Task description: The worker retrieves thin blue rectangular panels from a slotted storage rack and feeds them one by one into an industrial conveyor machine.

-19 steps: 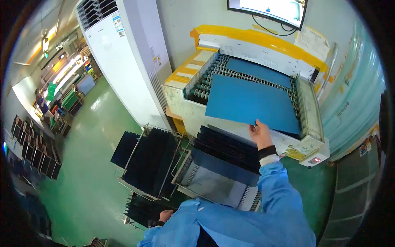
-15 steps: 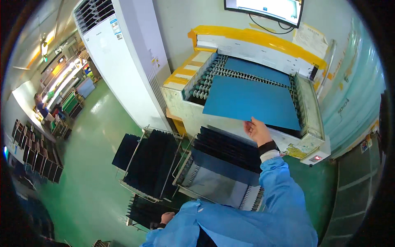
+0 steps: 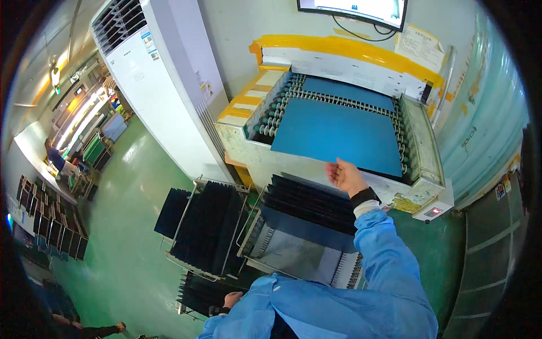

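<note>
Head view: right hand (image 3: 346, 178) near blue panel (image 3: 337, 130)

glossy green floor (image 3: 132, 198); pale wall (image 3: 240, 25); tall white air conditioner (image 3: 149, 85); bright strip light (image 3: 86, 121)

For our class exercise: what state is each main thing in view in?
Near blue sheet: lying over rollers
Wall screen: lit
Red indicator: lit
Central rack: partly filled with dark sheets
Right hand: half open, contact unclear
Left hand: partly hidden, grip unclear
</note>
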`<state>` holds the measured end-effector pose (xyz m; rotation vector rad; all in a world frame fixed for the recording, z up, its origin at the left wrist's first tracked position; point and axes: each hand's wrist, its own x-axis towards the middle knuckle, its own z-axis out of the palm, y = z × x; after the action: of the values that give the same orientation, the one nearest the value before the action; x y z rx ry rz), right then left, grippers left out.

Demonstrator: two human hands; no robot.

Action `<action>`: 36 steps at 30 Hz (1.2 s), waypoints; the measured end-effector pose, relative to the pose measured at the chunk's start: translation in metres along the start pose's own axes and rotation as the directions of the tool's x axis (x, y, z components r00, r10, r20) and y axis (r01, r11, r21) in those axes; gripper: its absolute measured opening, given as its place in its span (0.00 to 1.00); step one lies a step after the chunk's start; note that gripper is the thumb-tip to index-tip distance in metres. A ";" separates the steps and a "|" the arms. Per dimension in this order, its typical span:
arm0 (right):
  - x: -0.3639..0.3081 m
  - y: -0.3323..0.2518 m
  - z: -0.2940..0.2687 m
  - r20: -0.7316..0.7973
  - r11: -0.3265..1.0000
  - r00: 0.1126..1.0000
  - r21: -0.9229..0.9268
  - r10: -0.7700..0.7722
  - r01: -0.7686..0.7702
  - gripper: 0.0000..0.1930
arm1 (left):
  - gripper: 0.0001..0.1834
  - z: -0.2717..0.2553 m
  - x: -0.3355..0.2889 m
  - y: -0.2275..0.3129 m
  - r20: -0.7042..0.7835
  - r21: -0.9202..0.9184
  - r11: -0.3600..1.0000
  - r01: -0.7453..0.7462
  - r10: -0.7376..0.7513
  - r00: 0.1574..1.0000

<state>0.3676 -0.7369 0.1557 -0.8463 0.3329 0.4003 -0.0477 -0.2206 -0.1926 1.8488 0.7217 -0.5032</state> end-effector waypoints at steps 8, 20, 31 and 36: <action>-0.005 -0.015 0.029 0.027 0.930 0.987 -0.332 -0.161 0.160 0.17 | 0.16 -0.001 -0.018 0.032 -0.018 -0.009 0.995 0.103 -0.103 0.994; 0.024 -0.007 0.028 0.389 -0.429 0.563 -0.901 -0.729 0.067 0.20 | 0.16 -0.003 -0.020 0.035 -0.001 -0.034 0.993 0.111 -0.111 0.994; 0.043 -0.021 0.023 0.353 -0.428 0.605 -0.903 -0.713 0.023 0.23 | 0.17 -0.003 -0.010 0.010 0.033 0.137 0.987 -0.085 0.082 0.996; 0.036 -0.021 0.027 0.342 -0.427 0.625 -0.904 -0.702 0.016 0.24 | 0.15 -0.009 -0.006 0.001 0.074 0.283 0.932 -0.226 0.213 0.974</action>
<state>0.4124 -0.7213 0.1704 -2.7736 -0.0568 -0.5792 -0.0515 -0.2134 -0.1850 2.1562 0.4197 -0.5205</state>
